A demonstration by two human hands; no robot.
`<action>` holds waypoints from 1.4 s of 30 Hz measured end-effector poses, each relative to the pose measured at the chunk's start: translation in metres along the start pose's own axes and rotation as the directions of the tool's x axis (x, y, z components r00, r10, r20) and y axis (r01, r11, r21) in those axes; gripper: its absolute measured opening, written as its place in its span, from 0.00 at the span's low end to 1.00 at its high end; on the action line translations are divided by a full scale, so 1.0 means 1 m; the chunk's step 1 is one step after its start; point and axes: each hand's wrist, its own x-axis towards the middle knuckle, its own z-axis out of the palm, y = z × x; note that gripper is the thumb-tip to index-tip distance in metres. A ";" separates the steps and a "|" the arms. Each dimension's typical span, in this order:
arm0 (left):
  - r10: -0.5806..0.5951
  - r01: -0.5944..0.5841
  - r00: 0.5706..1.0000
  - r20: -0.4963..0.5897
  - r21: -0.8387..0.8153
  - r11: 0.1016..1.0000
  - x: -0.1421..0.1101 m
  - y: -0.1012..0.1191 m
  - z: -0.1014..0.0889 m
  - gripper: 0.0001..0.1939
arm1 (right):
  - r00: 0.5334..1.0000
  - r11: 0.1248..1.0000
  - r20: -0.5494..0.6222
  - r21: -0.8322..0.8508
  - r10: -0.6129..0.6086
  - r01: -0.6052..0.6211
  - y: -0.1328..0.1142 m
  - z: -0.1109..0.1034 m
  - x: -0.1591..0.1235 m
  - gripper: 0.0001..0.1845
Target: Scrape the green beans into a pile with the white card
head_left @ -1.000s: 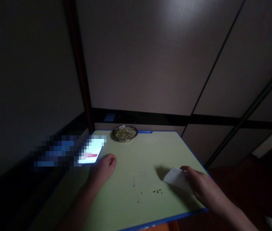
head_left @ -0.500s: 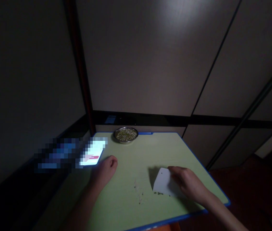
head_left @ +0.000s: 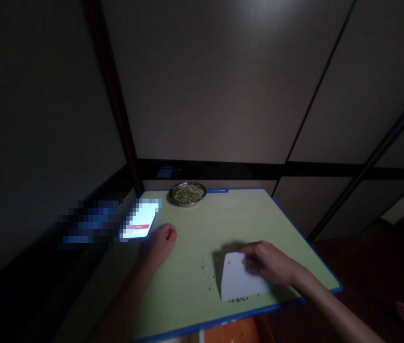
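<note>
Closest to you, an orange surface (head_left: 234,332), perhaps the inside of a box, shows below the near edge of the green tabletop (head_left: 184,305). Just inside that edge lies a short row of dark bits (head_left: 238,299), and the white card (head_left: 241,283) stands tilted right behind them, its long lower edge running along the row. Your right hand (head_left: 268,262) pinches the card near its upper edge between thumb and fingers. To guide the bits cleanly, I'd keep that lower edge flat to the surface along its whole length, draw slowly and squarely, and mind the stray one toward the right end, which could slip past the corner. A looser scatter of specks (head_left: 209,276) lies left of the card and probably needs a separate pass. Farther off, your left hand (head_left: 161,243) rests with its fingers curled in a loose fist beside a lit screen (head_left: 141,224). At the far edge sits a round bowl (head_left: 188,204) of green and pale pieces.

The frame's bottom cuts off the orange surface, so you can't judge its depth. The card hides whatever is directly behind it. Your left palm is out of sight; whether it holds anything, I can't tell. The screen is partly pixelated, and the bowl's pieces are too small to identify.
</note>
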 end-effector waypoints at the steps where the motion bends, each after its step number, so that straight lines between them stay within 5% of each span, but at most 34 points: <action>1: -0.002 0.002 1.000 0.004 -0.001 1.000 0.000 0.001 -0.001 0.11 | 1.000 1.000 0.013 0.004 -0.013 0.013 0.000 0.001 0.000 0.14; 22: -0.011 0.011 1.000 0.003 -0.023 1.000 0.002 -0.001 0.002 0.12 | 0.994 0.978 0.098 0.205 -0.048 0.027 0.010 0.011 0.005 0.13; 31: -0.009 0.008 1.000 -0.010 -0.031 0.999 0.002 -0.003 0.004 0.11 | 0.995 0.988 0.092 0.155 -0.030 0.015 0.001 0.009 -0.001 0.13; 42: -0.016 0.016 1.000 -0.004 -0.026 1.000 0.002 -0.002 0.003 0.12 | 0.995 0.997 -0.086 0.060 0.057 -0.052 0.003 0.000 -0.014 0.13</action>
